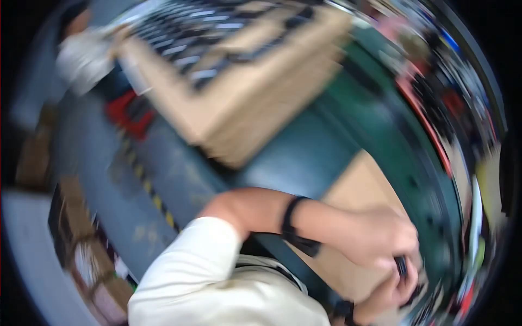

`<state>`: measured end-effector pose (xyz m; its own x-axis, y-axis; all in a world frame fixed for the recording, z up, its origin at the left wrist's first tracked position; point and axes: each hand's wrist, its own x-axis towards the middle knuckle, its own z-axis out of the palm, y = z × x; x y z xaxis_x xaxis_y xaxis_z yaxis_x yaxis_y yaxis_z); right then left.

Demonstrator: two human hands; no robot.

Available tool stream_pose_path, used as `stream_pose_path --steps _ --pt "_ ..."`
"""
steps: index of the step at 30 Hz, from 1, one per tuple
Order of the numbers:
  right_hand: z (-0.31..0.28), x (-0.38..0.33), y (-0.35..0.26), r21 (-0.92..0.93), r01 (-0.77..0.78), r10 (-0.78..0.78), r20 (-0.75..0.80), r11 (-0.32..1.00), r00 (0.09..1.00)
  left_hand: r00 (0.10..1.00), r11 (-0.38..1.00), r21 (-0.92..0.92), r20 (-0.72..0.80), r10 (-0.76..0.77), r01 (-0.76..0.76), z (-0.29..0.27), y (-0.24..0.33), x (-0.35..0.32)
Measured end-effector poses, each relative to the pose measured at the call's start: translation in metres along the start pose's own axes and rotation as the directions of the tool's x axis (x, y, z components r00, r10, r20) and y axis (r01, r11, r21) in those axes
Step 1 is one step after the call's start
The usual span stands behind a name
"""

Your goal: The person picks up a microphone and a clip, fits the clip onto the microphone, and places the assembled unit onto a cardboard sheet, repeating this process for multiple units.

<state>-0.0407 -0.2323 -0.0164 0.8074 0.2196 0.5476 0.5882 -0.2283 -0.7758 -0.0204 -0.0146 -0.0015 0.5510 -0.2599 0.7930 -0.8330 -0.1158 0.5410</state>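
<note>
One big box (261, 122) of dark parts (212, 32) crowds the green table (372, 111) beyond a cardboard sheet (370, 182).
Over the sheet, the right hand (396, 289) grips a small black piece (401, 265); the left hand (383, 234) curls beside it, its hold unclear. Clutter (435, 103) lines the right, striped tape (154, 199) marks the grey floor (187, 171), and a co-worker (84, 62) stands past the box.

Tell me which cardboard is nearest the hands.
The plain tan piece beneath the left hand and right hand; the big carton holding dark items stands farther off, the brown boxes far left.
</note>
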Motion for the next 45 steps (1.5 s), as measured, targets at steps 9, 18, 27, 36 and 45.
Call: stream_pose_path --steps 9,18,27,36,45 --pt "0.003 0.02 -0.014 -0.025 0.14 -0.138 0.068 0.99 0.988 0.974 0.989 0.005 0.171 -0.149 0.151 -0.014 0.008 0.013" --pt "-0.007 0.014 -0.009 -0.002 0.166 -0.165 0.116 0.986 0.979 0.966 0.984 0.035 0.19 -0.177 0.174 -0.002 0.012 0.013" --pt "-0.001 0.014 -0.006 0.027 0.186 -0.188 0.082 0.982 0.979 0.962 0.981 0.013 0.194 -0.191 0.192 -0.001 0.011 0.014" --pt "-0.001 0.014 -0.017 0.082 0.126 -0.132 0.072 0.989 0.989 0.952 0.983 0.058 0.244 -0.185 0.176 -0.002 0.012 0.013" --pt "-0.001 0.024 -0.02 0.287 -0.103 0.051 0.184 0.953 0.982 0.974 0.989 0.123 0.202 -0.103 0.079 -0.008 0.015 0.012"
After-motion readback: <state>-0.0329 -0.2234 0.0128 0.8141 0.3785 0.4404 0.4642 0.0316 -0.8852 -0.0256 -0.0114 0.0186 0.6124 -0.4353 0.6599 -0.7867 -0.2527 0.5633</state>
